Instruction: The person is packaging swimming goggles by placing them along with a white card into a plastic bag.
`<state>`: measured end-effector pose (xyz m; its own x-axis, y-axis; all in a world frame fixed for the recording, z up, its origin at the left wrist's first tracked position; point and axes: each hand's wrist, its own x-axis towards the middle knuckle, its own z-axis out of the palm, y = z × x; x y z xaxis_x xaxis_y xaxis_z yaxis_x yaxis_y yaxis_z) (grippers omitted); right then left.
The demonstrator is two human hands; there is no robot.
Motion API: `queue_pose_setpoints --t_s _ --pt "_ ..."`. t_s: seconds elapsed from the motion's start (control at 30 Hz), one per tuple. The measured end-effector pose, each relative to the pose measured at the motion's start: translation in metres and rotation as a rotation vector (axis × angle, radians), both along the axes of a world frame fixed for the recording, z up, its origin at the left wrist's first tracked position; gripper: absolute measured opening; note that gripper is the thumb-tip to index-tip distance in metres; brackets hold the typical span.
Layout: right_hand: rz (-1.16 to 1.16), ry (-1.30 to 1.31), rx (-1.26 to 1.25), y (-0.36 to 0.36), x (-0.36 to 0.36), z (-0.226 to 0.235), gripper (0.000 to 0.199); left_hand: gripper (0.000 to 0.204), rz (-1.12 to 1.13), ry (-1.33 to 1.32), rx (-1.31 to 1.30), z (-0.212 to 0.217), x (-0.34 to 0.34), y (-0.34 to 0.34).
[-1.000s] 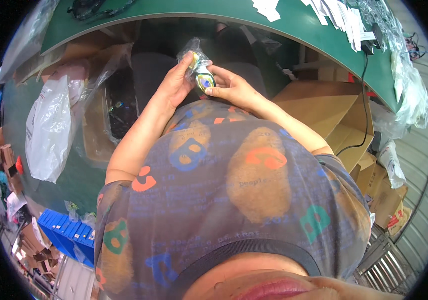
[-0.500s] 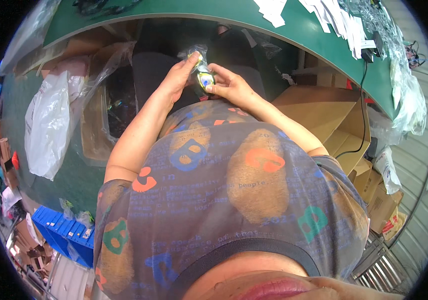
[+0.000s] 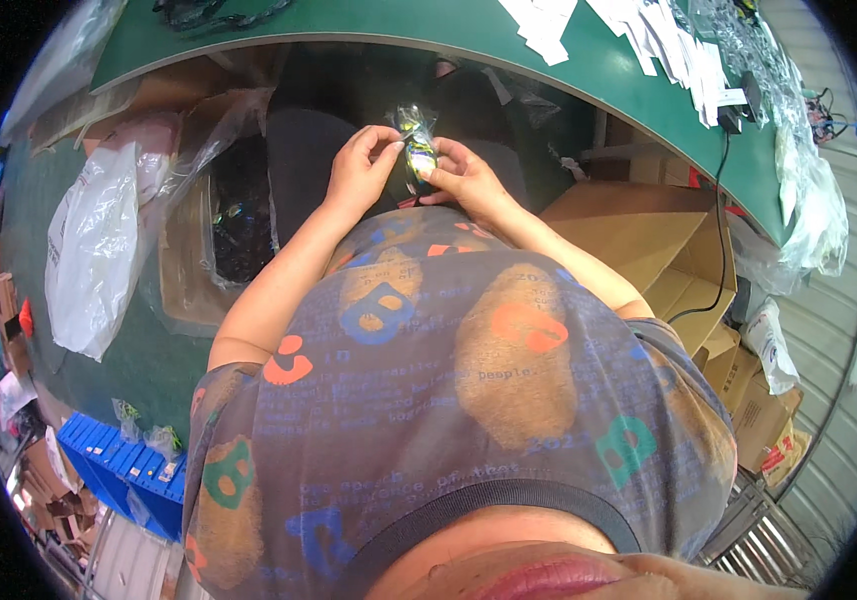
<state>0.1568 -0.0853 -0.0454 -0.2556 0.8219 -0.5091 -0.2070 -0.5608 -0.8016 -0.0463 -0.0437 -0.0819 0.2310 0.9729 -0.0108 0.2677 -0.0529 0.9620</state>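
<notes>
A small yellow-green and black item in clear plastic wrap (image 3: 417, 150) is held upright in front of my body, beyond the hem of my shirt. Its pale face catches the light, and I cannot make out its exact kind. My right hand (image 3: 471, 183) grips its lower part from the right, thumb across the front. On the other side, my left hand (image 3: 362, 172) has thumb and forefinger pinched together at the left edge of the wrap. The loose, crinkled top of the plastic stands up above both hands.
A green table edge (image 3: 389, 42) curves beyond my hands, with white paper slips (image 3: 684, 70) on it. An open cardboard box (image 3: 639, 225) stands at the right, a black cable (image 3: 725, 230) hanging over it. At the left are a white plastic bag (image 3: 99, 255) and blue bins (image 3: 124, 465).
My left hand has drawn back from the top of the wrap to its left edge. The wrapped item has turned, so its round face shows less plainly. My right hand keeps its hold.
</notes>
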Motion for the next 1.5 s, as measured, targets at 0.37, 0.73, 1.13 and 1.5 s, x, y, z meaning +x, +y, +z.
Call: queue_pose_setpoints --t_s 0.37,0.73,1.13,1.5 --pt "-0.009 0.052 -0.010 0.004 -0.002 0.001 0.064 0.014 -0.108 0.028 0.090 -0.005 -0.004 -0.003" --pt "-0.183 -0.060 -0.040 0.025 -0.011 -0.042 0.034 0.013 -0.274 0.120 0.128 -0.001 0.002 -0.007" --pt "-0.017 -0.580 0.385 0.032 0.000 -0.044 0.019 0.030 -0.131 0.309 0.165 0.006 0.014 0.002" --pt "0.248 -0.007 0.307 0.039 0.037 0.065 0.021 0.033 -0.282 -0.448 -0.500 0.051 0.001 -0.001"
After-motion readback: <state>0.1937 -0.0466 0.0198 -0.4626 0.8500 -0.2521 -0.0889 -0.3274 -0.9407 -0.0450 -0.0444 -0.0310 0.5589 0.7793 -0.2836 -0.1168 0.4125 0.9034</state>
